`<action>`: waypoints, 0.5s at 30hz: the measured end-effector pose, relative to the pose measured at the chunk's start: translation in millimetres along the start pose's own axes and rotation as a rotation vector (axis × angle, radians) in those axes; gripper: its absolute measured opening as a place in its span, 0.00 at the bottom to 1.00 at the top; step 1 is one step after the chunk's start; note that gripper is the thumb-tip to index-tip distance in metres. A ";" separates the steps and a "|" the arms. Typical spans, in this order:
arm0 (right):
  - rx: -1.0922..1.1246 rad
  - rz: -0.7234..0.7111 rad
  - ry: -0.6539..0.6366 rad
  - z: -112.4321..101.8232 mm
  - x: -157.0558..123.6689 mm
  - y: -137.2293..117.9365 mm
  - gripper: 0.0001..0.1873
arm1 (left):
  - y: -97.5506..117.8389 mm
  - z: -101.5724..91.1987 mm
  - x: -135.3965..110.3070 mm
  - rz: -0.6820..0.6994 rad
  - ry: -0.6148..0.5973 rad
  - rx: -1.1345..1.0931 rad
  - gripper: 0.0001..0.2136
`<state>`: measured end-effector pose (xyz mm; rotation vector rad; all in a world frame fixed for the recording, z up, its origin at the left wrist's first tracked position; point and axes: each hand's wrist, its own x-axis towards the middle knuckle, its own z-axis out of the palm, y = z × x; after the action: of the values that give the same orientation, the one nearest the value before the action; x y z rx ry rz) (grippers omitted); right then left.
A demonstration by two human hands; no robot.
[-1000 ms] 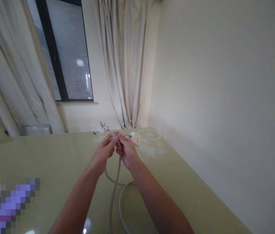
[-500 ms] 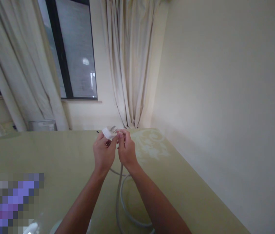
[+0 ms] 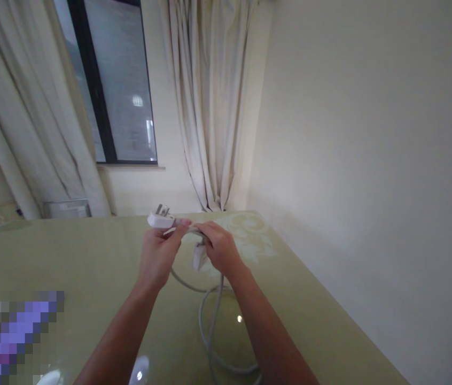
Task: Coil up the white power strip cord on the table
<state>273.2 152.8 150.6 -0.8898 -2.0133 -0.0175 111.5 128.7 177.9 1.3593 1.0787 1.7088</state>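
A white power plug (image 3: 161, 219) with metal prongs pointing up rests at my left hand (image 3: 160, 254), whose thumb and fingers pinch the plug's cable end. My right hand (image 3: 223, 247) is closed around the grey cable (image 3: 213, 321) a short way to the right. Below its fingers hangs a second white connector (image 3: 199, 256), partly hidden by the hand. From both hands the cable drops to the table and lies there in loose loops between my forearms.
The pale green glossy table (image 3: 90, 262) meets a bare wall (image 3: 354, 160) on the right. Curtains (image 3: 210, 107) and a dark-framed window (image 3: 122, 80) stand behind it. At the lower left is a blurred-out purple patch (image 3: 21, 331).
My hands have moved apart, the left one leftward with the plug, the right one slightly right along the cable. The second connector has come into view below my right hand.
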 end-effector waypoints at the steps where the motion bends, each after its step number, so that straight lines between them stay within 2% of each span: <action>1: -0.019 -0.065 -0.022 -4.4 -0.9 2.6 0.27 | -0.6 -1.8 2.5 -0.069 -0.039 -0.106 0.19; 3: -0.054 -0.174 -0.048 -11.4 -3.4 5.5 0.31 | -2.0 -5.4 7.5 -0.196 -0.095 -0.296 0.21; 5: -0.087 -0.261 -0.058 -15.2 -6.1 6.5 0.32 | -3.4 -8.8 11.6 -0.311 -0.130 -0.390 0.23; 8: -0.138 -0.365 -0.024 -16.6 -9.0 7.2 0.20 | -6.3 -12.4 15.9 -0.417 -0.138 -0.420 0.23; 11: -0.134 -0.441 0.037 -16.8 -9.3 7.8 0.11 | -12.6 -13.0 19.4 -0.429 -0.078 -0.427 0.17; 15: -0.070 -0.470 0.039 -13.3 -10.4 9.5 0.12 | -28.7 -11.4 24.5 -0.581 0.076 -0.446 0.05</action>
<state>292.1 149.3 147.7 -0.4368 -2.1521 -0.3664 95.7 160.4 160.4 0.6251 0.9378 1.4463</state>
